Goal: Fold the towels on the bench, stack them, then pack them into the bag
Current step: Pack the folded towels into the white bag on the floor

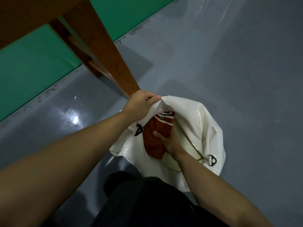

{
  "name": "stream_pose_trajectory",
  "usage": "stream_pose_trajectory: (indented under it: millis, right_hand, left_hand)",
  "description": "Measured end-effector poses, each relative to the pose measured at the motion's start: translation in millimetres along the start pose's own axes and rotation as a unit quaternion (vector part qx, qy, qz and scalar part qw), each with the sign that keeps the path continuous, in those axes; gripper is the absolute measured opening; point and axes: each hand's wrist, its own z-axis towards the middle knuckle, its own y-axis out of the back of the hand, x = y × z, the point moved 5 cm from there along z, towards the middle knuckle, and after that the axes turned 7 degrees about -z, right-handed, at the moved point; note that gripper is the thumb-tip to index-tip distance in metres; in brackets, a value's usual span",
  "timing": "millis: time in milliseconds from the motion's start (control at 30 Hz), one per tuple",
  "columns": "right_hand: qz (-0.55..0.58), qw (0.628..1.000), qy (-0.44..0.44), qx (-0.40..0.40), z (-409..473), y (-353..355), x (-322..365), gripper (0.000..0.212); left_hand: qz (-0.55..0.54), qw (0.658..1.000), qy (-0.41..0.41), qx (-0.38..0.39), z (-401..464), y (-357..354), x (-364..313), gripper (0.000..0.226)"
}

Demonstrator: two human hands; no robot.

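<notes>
Head view, looking down past two bare forearms to a grey floor (229, 63). A white bag (205, 131) sits on the floor just in front of the person's dark trousers (147, 202), its mouth open and facing up. The left hand (141, 102) is raised at the far rim of the bag, fingers curled and pinching a fold of the white fabric, pulling that edge up and toward the bench leg. The right hand (167, 140) reaches down into the mouth of the bag, thumb on top and fingers wrapped under a rust-red towel (155, 136), gripping it. The towel has white stripes at its far end and lies partly inside the bag, its near corner poking out over the front rim. Whether other towels lie beneath it cannot be told. Two black plastic buckles show on the bag, one (138, 130) at the left rim beside the towel, one (212, 160) at the right rim beside the right wrist. A brown wooden bench (101, 46) fills the upper left; one leg slants down and ends just behind the left hand. A green strip of floor (32, 66) lies beyond the bench. A bright light reflection (74, 119) shines on the grey floor left of the bag.
</notes>
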Motion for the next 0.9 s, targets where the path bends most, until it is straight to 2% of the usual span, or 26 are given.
stream_pose_trajectory:
  millis: [133,233,267,367,433,633,700,800,900]
  right_hand:
    - [-0.012,1.0,-0.003,-0.003,11.3,-2.9,4.1,0.065]
    - [-0.055,0.998,0.003,0.024,8.6,-7.9,7.1,0.065]
    - [-0.069,0.997,0.006,0.013,5.9,-7.2,6.8,0.07]
    - [-0.12,0.986,0.035,-0.114,-5.6,9.0,8.6,0.097]
    - [-0.124,0.973,0.08,-0.177,-17.3,20.8,23.6,0.096]
    - [-0.062,0.974,0.109,-0.189,-68.4,29.4,49.3,0.083]
    - [-0.05,0.972,0.091,-0.213,-77.9,32.0,38.2,0.084]
    - [-0.022,0.984,0.02,-0.175,-74.0,24.3,20.5,0.071]
    - [-0.012,0.997,-0.005,-0.082,-61.2,5.9,17.3,0.055]
  left_hand:
    - [-0.02,1.0,0.008,0.01,1.6,1.7,-5.0,0.052]
    - [-0.025,1.0,0.013,0.012,-1.4,1.5,-7.3,0.052]
    - [-0.026,1.0,0.013,0.01,-3.1,2.0,-7.2,0.052]
    - [-0.028,0.999,0.014,-0.005,-7.3,8.3,-5.7,0.05]
    - [-0.017,1.0,0.009,-0.015,-9.1,14.2,-6.0,0.05]
    - [0.022,0.999,0.008,-0.033,-12.2,20.4,-4.8,0.048]
    - [0.082,0.996,-0.012,-0.02,-14.0,14.0,-4.8,0.039]
    - [0.202,0.979,-0.02,-0.011,-24.9,-0.1,4.3,0.036]
    - [0.221,0.972,-0.032,-0.075,-45.8,-0.2,13.1,0.059]
